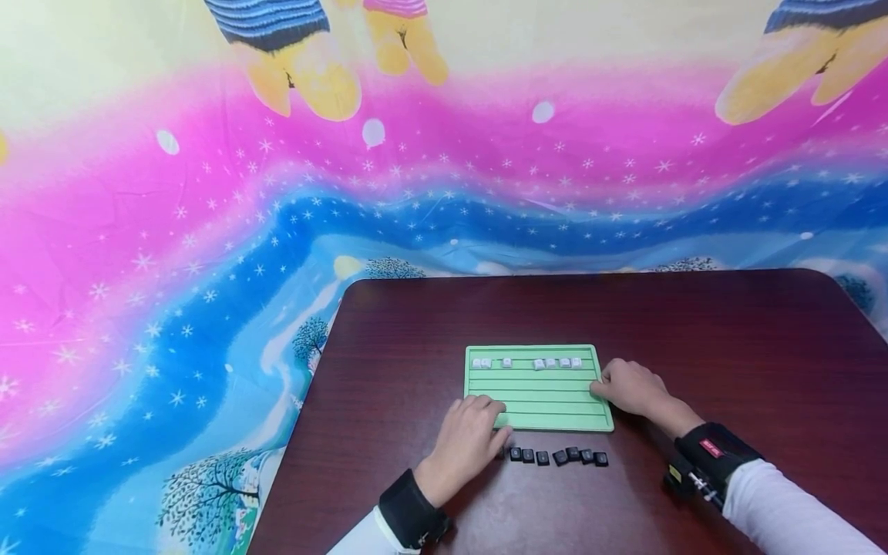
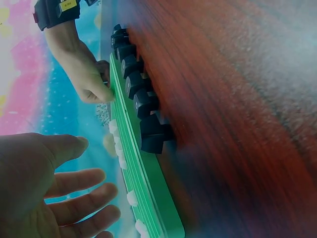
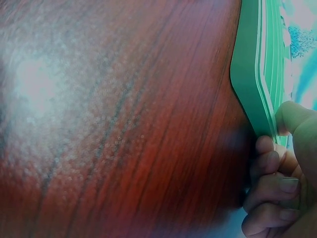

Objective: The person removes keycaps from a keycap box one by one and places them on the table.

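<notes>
Green grooved board (image 1: 541, 398) between left hand (image 1: 468, 438) and right hand (image 1: 633, 388), edge pinched by right. White keycaps (image 1: 539, 364) on it, gappy row beyond left fingertips. Black keycaps (image 1: 543, 458), uneven row, right of left thumb.

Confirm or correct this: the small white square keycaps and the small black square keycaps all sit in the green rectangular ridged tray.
Wrong about the black keycaps: the head view shows them on the glossy brown wood-grain table, outside the green tray. The white keycaps do sit in it.
</notes>
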### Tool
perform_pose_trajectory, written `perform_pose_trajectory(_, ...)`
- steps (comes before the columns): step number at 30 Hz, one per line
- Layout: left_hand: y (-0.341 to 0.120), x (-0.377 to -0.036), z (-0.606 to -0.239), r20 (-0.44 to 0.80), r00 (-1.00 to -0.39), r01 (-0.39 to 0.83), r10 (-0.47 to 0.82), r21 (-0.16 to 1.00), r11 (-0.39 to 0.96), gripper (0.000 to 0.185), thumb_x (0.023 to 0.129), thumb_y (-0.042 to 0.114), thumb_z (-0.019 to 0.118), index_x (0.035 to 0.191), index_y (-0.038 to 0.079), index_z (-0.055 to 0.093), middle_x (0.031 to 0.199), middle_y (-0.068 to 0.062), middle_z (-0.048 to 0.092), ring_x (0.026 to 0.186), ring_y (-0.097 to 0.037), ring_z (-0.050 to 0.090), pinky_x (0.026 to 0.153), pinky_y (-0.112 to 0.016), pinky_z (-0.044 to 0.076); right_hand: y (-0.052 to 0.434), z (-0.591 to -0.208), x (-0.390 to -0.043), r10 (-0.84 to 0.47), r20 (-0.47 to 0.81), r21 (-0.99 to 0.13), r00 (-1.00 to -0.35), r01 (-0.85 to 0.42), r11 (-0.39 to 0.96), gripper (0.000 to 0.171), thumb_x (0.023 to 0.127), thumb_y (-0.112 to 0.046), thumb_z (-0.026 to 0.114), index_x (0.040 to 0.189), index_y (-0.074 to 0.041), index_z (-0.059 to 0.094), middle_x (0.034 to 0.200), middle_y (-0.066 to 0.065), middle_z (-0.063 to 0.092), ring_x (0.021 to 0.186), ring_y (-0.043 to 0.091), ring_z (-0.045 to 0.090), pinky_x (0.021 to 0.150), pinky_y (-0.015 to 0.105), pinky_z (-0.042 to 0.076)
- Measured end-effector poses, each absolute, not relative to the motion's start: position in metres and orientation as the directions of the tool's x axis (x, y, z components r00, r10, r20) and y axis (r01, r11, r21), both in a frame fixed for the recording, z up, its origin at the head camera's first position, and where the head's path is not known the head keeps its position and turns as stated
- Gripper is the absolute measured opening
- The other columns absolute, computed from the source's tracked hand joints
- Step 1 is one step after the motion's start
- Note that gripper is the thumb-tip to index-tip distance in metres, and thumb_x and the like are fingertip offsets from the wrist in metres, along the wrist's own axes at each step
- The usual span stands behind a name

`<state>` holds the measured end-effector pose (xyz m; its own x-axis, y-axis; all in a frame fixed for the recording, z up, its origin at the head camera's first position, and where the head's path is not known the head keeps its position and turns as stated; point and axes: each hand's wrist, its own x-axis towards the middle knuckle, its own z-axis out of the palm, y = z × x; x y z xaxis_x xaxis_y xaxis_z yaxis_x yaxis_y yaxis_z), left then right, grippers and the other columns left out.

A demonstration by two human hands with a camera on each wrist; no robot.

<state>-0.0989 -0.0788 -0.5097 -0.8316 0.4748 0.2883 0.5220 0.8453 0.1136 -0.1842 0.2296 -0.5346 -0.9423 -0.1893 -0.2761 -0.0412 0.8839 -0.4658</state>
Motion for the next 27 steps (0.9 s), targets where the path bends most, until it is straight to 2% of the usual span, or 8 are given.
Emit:
perform_pose_trajectory(7, -0.076, -0.104, -0.507, 0.296, -0.831, 0.523, 0.471, 0.127, 0.843, 0.027, 0.091, 0.035, 0.073, 0.109, 0.016, 0.074, 0.103, 0.002, 0.075, 0.094, -0.014, 0.069, 0.074, -0.027, 0.052, 0.230, -0.535, -0.184, -0.190, -0.271, -0.462, -0.944, -0.045, 0.886, 0.043, 0.091, -0.029, 0.063, 0.055, -0.019, 0.043, 0.053, -0.008, 0.030, 0.047, 0.011, 0.032, 0.048, 0.024, 0.020)
perform_pose_trajectory(17, -0.072, -0.114, -0.502, 0.267, -0.851, 0.503, 0.453, 0.163, 0.849, 0.026, 0.092, 0.035, 0.073, 0.109, 0.016, 0.074, 0.102, 0.002, 0.076, 0.091, -0.014, 0.069, 0.070, -0.025, 0.049, 0.230, -0.534, -0.185, -0.189, -0.276, -0.463, -0.943, -0.042, 0.885, 0.042, 0.090, -0.028, 0.063, 0.055, -0.019, 0.043, 0.053, -0.007, 0.031, 0.047, 0.011, 0.032, 0.048, 0.024, 0.021)
perform_pose_trajectory(27, -0.068, -0.125, -0.499, 0.298, -0.834, 0.518, 0.465, 0.131, 0.845, 0.026, 0.091, 0.035, 0.073, 0.108, 0.016, 0.075, 0.102, 0.002, 0.076, 0.090, -0.014, 0.069, 0.073, -0.029, 0.053, 0.229, -0.533, -0.184, -0.196, -0.277, -0.473, -0.941, -0.044, 0.880, 0.041, 0.090, -0.027, 0.062, 0.055, -0.019, 0.042, 0.053, -0.007, 0.030, 0.047, 0.011, 0.031, 0.048, 0.024, 0.020)
